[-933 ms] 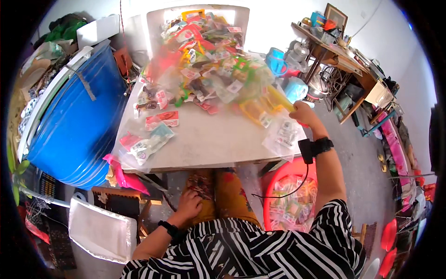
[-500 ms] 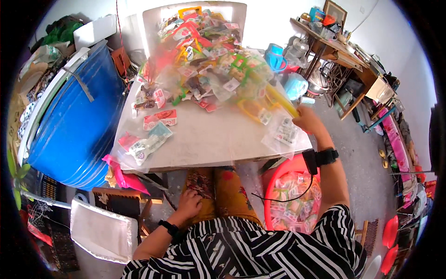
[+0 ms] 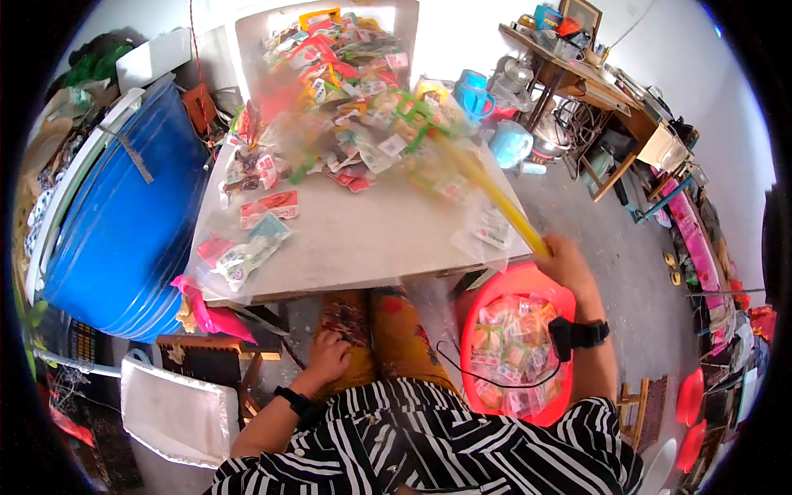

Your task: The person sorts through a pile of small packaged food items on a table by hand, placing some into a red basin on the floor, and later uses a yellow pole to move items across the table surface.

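My right hand point(image 3: 568, 266) is closed round the near end of a long yellow stick point(image 3: 499, 196), just off the table's right front corner. The stick slants up and left over the white table point(image 3: 363, 235); its far part is blurred among small packets. A large heap of colourful small packets point(image 3: 351, 91) covers the back of the table. My left hand point(image 3: 328, 356) lies on my thigh with fingers outstretched, holding nothing. Below my right forearm stands a red tub point(image 3: 472, 330) with many packets in it.
A big blue barrel point(image 3: 124, 223) stands left of the table. Loose packets and clear bags point(image 3: 247, 256) lie at the table's front left. Right of the table are a blue thermos jug point(image 3: 473, 97), a light-blue jug point(image 3: 511, 143) and a cluttered wooden desk point(image 3: 577, 78). A white-topped stool point(image 3: 177, 404) is lower left.
My right hand has come nearer and lower with the yellow stick, past the table's right front corner. My left hand stays on my thigh. The whole view has shifted slightly.
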